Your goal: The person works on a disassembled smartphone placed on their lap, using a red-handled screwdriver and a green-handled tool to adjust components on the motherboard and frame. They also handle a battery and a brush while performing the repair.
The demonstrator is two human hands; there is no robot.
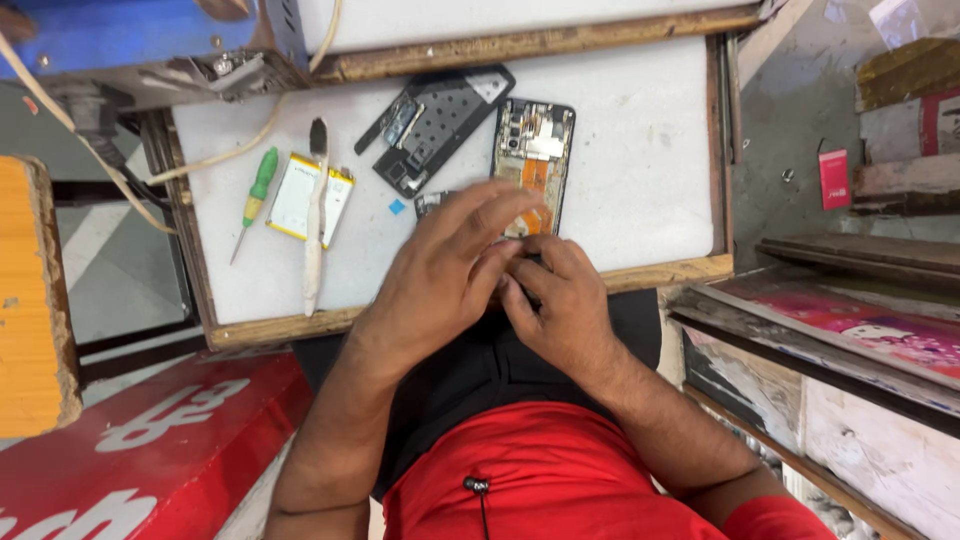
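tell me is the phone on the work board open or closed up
Open: the phone lies with its back off, circuit board and orange ribbon cable exposed; the black inner cover lies beside it.

A red board (150,450) with white lettering lay flat at the near left, below the edge of my table (640,160). On the far right wall hung a small red rectangular tag (833,179). Near right, a pink and red printed sheet (880,335) rested on a shelf. On the table's left part lay a flat white pack with a yellow-edged label (296,195).
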